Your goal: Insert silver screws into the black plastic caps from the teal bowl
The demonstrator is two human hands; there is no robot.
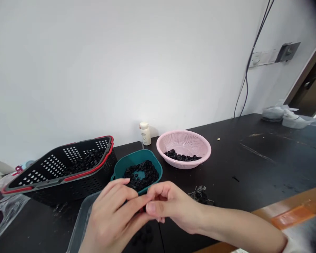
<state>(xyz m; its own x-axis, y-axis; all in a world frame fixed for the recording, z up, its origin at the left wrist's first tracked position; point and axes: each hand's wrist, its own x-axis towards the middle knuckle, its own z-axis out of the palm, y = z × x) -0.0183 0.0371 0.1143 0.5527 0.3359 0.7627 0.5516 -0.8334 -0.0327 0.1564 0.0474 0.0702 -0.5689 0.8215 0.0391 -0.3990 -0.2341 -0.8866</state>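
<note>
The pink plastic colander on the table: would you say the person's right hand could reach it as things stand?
Probably yes: the pink plastic colander sits just beyond the right hand, with only black tabletop and a small black tuft between; the teal bowl stands left of it.

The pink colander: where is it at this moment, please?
In the head view, the pink colander stands on the black table, to the right of the teal bowl and the white bottle.
</note>
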